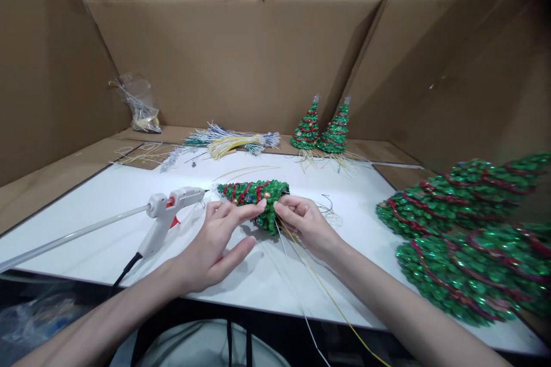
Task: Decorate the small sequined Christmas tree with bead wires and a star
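A small green tree (247,192) with red garland and gold beads lies on its side on the white board, its tip to the left. My left hand (224,235) rests against its near side, index fingertip on the tree, thumb spread apart. At the wide base, my right hand (303,221) is closed with thumb and fingers together on the tree's edge. A yellow wire (325,289) and a white wire (303,312) trail from the base toward me. Left of the tree, a white glue gun (166,215) carries a long clear glue stick.
Two small trees (305,129) stand at the back. Larger green trees (456,275) lie at the right. Bundled wires (236,142) and a plastic bag (142,106) are at the back. Cardboard walls (236,57) surround the white board (103,206).
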Motion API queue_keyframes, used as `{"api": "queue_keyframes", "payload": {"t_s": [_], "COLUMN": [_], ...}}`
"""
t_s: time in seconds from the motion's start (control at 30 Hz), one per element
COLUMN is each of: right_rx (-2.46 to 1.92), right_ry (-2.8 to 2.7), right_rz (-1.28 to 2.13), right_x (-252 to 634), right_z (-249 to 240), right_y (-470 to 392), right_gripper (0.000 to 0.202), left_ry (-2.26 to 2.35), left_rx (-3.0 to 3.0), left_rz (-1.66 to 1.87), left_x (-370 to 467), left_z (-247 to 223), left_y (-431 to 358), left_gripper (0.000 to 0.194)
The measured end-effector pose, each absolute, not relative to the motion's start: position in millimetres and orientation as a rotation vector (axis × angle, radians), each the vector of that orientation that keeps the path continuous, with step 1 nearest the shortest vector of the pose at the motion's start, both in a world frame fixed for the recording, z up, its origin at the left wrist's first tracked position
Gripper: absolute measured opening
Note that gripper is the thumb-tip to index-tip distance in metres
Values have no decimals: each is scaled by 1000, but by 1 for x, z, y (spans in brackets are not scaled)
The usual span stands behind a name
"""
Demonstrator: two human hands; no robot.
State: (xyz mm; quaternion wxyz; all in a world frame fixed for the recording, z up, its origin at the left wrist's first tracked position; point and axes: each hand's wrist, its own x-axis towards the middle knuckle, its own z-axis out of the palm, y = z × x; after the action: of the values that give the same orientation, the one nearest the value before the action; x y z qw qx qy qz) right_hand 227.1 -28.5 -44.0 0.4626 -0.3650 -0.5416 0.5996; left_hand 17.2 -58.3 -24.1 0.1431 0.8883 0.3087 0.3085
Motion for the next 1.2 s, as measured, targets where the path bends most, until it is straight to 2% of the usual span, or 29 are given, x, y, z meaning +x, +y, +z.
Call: {"api": "queue_keyframes", "payload": {"t_s": [0.33,0.57,0.83,1.2], "right_rx": [-899,-978,-976,-1016], "right_ry": [-1314,-1385,-1387,-1580], "right_rz": [1488,1456,1470,1299], "right_x": [226,230,234,237], "right_z": [-42,-38,-37,-38], "right_y": [-28,-26,-24,-22], "right_gripper": [42,44,41,39], "left_ry": [897,887,919,1038], "left_rx": [2573,2557,2522,2584], "left_rz": [876,851,986,896], "left_x": [17,17,12,-2], "left_z": [-23,-27,-32,-32], "left_y": [-56,-55,-60,-68], "left_gripper": [39,44,45,45]}}
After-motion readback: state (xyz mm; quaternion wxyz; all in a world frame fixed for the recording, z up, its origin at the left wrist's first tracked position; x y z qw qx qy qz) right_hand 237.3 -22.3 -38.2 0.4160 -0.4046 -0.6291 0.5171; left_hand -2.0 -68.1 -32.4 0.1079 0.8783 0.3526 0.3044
